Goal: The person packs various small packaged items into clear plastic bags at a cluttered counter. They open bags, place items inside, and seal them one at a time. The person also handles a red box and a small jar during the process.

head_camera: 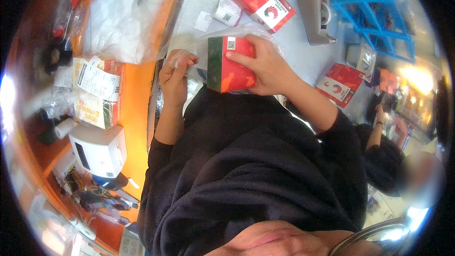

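Note:
My right hand (268,64) grips a red cardboard food box (239,76) with a dark green side, thumb on top and fingers around the far edge. A clear plastic bag (201,46) lies around and behind the box; how far the box sits inside it is hard to tell. To the left, my left hand (176,74) pinches a gathered edge of that bag between thumb and fingers. Behind the box, a second red box (261,1) with a white printed panel lies on the grey table (288,51), near a printed paper slip (227,12) and a small label (203,21).
A grey tape dispenser (312,17) and a blue crate rack (376,14) stand at the back right. Another red box (340,85) is at the right. On the orange counter (137,99) are plastic bags (121,21), a labelled box (96,92) and a white printer (99,149). A person (380,160) is at right.

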Tool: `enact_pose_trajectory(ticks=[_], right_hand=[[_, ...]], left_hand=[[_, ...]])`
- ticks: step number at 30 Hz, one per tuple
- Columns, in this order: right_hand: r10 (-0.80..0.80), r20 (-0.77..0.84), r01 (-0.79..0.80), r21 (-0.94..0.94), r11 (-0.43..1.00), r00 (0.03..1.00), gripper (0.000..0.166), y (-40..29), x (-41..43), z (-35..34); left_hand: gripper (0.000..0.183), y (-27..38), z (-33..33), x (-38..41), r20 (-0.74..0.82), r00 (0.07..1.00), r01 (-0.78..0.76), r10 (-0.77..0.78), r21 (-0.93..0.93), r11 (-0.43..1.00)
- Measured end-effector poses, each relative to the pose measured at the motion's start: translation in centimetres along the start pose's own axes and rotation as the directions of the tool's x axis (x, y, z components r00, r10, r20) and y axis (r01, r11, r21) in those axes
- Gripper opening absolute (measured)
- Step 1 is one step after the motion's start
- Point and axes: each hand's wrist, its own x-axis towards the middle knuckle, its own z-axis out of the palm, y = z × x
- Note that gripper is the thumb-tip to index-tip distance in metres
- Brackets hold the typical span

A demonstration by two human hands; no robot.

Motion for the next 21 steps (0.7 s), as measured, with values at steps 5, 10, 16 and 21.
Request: enact_pose_trajectory(ticks=[5,10,16,21], right_hand=[[-0.159,0.117,0.160,0.000,0.987,0.980,0.088,-1.2,0.0,-2.6],[0.212,0.175,-0.223,0.044,0.974,0.961,0.086,-0.3,0.5,-4.3],[0.050,0.256,-0.027,-0.092,0.995,0.965,0.090,-1.3,1.6,-2.1],[0.014,0.050,-0.002,-0.226,0.974,0.999,0.084,-1.8,2.7,0.7]], left_hand=[[0.049,2.7,6.1,1.5,-0.372,0.928,-0.140,0.023,-0.290,0.947],[0.048,7.8,1.6,0.4,0.423,0.866,0.308,-0.268,-0.027,0.951],[0.038,13.4,7.6,0.5,0.115,0.990,0.038,-0.086,0.365,0.930],[0.040,13.6,9.1,2.5,0.170,0.979,0.018,-0.115,0.487,0.873]])
